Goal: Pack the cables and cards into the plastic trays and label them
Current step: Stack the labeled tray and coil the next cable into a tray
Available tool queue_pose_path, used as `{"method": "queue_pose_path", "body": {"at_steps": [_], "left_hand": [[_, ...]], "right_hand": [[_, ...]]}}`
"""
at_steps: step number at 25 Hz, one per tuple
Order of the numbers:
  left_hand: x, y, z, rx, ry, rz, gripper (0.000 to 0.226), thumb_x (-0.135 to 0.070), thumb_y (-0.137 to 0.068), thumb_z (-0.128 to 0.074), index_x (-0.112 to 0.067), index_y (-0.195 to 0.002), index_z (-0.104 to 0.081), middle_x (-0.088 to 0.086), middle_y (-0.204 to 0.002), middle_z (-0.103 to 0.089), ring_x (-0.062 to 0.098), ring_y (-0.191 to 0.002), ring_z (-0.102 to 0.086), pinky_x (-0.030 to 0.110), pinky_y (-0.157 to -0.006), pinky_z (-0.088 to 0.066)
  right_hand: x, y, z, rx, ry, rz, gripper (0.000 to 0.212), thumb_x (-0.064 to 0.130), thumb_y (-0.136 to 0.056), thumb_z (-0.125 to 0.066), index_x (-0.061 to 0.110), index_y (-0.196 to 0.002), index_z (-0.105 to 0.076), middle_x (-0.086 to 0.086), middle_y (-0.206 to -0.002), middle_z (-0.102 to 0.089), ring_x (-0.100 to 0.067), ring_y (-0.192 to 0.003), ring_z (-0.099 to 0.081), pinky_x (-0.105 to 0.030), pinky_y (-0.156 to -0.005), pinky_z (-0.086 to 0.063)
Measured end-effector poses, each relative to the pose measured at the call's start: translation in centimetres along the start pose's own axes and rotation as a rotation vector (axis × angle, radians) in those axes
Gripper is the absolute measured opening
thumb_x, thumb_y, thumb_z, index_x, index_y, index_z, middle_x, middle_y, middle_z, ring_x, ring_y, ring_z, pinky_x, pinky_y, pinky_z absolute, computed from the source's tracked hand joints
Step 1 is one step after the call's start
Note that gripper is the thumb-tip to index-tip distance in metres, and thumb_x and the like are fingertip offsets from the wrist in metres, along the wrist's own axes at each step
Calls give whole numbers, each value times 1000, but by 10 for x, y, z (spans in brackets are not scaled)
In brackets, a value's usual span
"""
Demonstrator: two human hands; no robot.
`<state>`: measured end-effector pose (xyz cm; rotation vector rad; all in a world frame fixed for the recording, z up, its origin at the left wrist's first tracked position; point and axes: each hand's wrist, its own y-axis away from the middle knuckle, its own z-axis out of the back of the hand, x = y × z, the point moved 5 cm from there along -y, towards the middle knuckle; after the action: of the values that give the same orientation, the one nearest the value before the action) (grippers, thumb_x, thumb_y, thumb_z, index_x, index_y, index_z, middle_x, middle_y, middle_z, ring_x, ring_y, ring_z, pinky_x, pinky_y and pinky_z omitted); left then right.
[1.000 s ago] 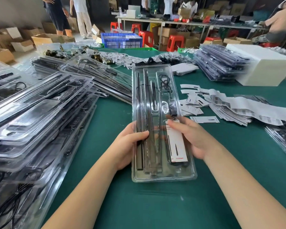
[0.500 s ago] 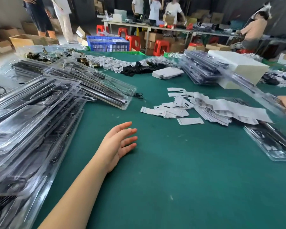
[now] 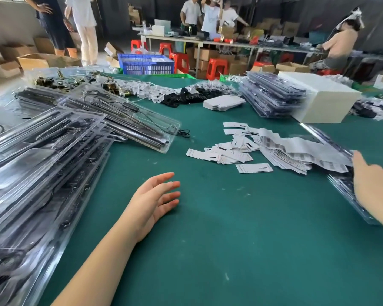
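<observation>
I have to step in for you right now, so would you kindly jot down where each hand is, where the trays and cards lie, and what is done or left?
Left hand: open, fingers straight, just above the bare green table, holding nothing.
Right hand: at the right edge, on the stack of packed trays there; its grip is hidden.
Loose cards and label strips lie mid-table, right of centre.
Big stack of trays sits on the left, more trays at the far right beside a white box.
Done: no tray in front of me now.
Left: take the next tray from the left, add a card, label it.
</observation>
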<state>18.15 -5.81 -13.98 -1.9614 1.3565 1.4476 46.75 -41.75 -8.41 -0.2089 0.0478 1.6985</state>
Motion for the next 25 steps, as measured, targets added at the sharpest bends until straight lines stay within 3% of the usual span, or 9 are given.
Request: {"method": "queue_pose_path", "body": {"at_steps": [3, 5, 9, 11, 17, 20, 22, 24, 25], "left_hand": [[1, -2, 1, 7, -4, 6, 25, -9, -90, -61, -15, -114, -66, 9, -107, -72, 18, -79, -69, 27, -67, -57], [0, -3, 0, 15, -19, 9, 27, -11, -89, -63, -16, -115, -66, 8, -108, -72, 18, -80, -69, 27, -69, -57], [1, -2, -1, 16, -34, 12, 26, -13, -90, -63, -17, -116, -66, 7, -108, -72, 18, -83, -68, 27, -70, -57], [0, 0, -2, 16, -38, 12, 26, -13, -89, -63, -17, -115, -66, 8, -108, -72, 18, -83, -68, 27, -70, -57], [-1, 1, -2, 17, -45, 18, 26, -13, -90, -63, -16, -115, -66, 8, -109, -71, 20, -85, -67, 28, -73, -57], [-2, -1, -3, 17, -51, 21, 26, -13, -90, -63, -17, -115, -67, 8, -108, -72, 20, -85, -67, 29, -73, -57], [-1, -2, -2, 14, -49, 23, 26, -13, -90, -63, -17, -115, -67, 8, -108, -72, 20, -86, -67, 29, -73, -57], [-1, -2, -2, 17, -49, 23, 26, -13, -89, -63, -17, -115, -67, 8, -109, -71, 20, -86, -66, 30, -74, -57], [-1, -2, -2, 19, -50, 22, 26, -13, -89, -63, -17, -115, -67, 8, -109, -71, 20, -86, -66, 30, -74, -57]], "right_hand": [[-17, -19, -8, 15, -132, -88, 74, 13, -90, -46, 26, -150, -4, -20, -121, -54, -40, -96, -58, -45, -80, -52], [-13, -28, -3, 144, -130, -54, 64, 30, -98, -39, 28, -153, -6, -21, -141, -39, -43, -121, -45, -50, -97, -44], [3, -31, -21, -35, 91, 84, 72, 39, -93, -50, 36, -152, -8, -11, -156, -21, -34, -141, -24, -52, -110, -28], [21, -37, -7, -153, 151, 126, 73, 31, -88, -56, 35, -150, -16, -7, -153, -28, -30, -137, -31, -49, -108, -31], [29, -61, -10, -29, 191, 114, 58, 10, -88, -42, 33, -141, -36, -9, -138, -42, -35, -112, -53, -40, -92, -46], [25, -75, -15, -79, 148, 91, 30, 12, -91, -42, 18, -116, -58, -12, -97, -56, -36, -83, -60, -44, -79, -52], [24, -81, -14, -132, 142, 98, 16, 11, -89, -47, 16, -87, -62, -10, -84, -56, -35, -79, -59, -45, -77, -51], [30, -79, -1, -269, -79, 78, 23, 14, -88, -52, 16, -65, -55, -13, -74, -56, -37, -77, -56, -46, -75, -48], [33, -78, 8, -357, -228, 41, 24, 20, -90, -52, 14, -66, -55, -15, -72, -57, -38, -75, -55, -46, -73, -49]]}}
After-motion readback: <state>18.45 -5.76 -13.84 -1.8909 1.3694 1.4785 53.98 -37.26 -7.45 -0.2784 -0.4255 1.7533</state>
